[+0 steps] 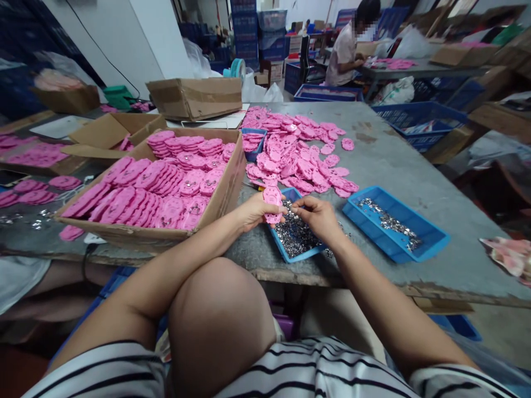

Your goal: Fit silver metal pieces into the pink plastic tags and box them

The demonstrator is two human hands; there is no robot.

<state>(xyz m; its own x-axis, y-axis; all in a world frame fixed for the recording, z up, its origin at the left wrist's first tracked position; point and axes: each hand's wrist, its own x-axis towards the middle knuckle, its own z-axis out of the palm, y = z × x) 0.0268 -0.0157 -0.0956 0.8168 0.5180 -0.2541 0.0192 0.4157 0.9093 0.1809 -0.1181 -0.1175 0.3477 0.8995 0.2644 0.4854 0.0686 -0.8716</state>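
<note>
My left hand (257, 211) is closed around a pink plastic piece (272, 197), holding it upright over a blue tray (279, 243) full of small silver metal parts (295, 236). My right hand (318, 216) is right beside it, fingers pinched together at the pink piece's edge; what the pinch holds is too small to make out. Both hands hover just above the near tray at the table's front edge.
A cardboard box (226, 190) packed with stacked pink pieces stands to the left. Loose pink pieces (301, 157) lie heaped behind the tray. A second blue tray (431, 239) with metal parts sits at right. Another person (346, 50) sits at a far table.
</note>
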